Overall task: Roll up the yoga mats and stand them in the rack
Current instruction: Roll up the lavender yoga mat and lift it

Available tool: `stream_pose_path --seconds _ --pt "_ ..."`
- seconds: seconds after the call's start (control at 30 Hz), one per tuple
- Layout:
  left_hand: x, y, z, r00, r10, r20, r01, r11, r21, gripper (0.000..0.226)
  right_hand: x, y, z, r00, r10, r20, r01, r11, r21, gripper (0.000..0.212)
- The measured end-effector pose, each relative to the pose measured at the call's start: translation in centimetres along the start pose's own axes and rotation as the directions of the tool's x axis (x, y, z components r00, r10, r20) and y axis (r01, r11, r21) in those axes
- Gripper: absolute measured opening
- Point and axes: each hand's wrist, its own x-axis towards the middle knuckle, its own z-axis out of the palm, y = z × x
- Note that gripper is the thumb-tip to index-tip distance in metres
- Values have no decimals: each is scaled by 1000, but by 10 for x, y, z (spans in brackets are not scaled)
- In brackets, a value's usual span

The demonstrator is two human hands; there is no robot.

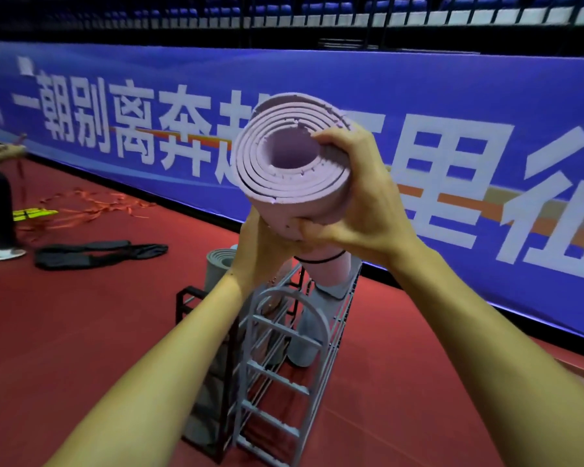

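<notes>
Both hands hold a rolled lilac foam yoga mat [292, 163] upright above a grey wire rack [284, 358] standing on the red floor [81, 332]. The right hand [358, 197] wraps the top of the roll, fingers curled over its upper rim and thumb pressed against the outer layer. The left hand [260, 254] grips the roll lower down from the left side. A grey rolled mat [220, 264] stands behind the rack, beside a black frame [186, 298]. A blue banner with white characters [452, 163] runs along the wall
</notes>
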Motion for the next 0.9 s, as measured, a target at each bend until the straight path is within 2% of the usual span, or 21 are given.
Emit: stream_pose_path --seconds 0.2,0.3,0.37,0.4,0.5,0.53,0.63,0.83,0.9 --pt "-11 -14 -4 1000 -19 -14 20 997 80 102 -24 12 13 996 88 12 -89 995 41 93" --pt "-13 -26 5 997 -71 -11 71 997 -9 100 -37 22 17 993 120 9 -120 991 65 93" --pt "-9 -31 12 998 -59 -22 60 998 34 103 -42 32 20 993 117 5 -117 991 70 93" --pt "-9 -37 11 1000 -17 14 16 995 98 109 -46 39 23 992 125 4 -125 990 72 93" --pt "-4 -44 18 991 -119 53 113 988 108 111 -59 61 32 981 193 -34 -188 976 106 90" --pt "0 -50 22 992 -109 67 98 983 157 111 -63 69 34 973 221 -62 -212 970 122 90" --pt "13 -57 29 984 -124 131 102 982 161 115 -69 95 33 947 283 -150 -263 954 140 89" --pt "14 -122 41 964 -175 201 151 980 132 112 -103 139 66 922 379 -77 -366 919 149 86" --pt "19 -139 45 959 -199 204 161 969 188 108 -112 157 77 911 402 -90 -384 908 167 85"
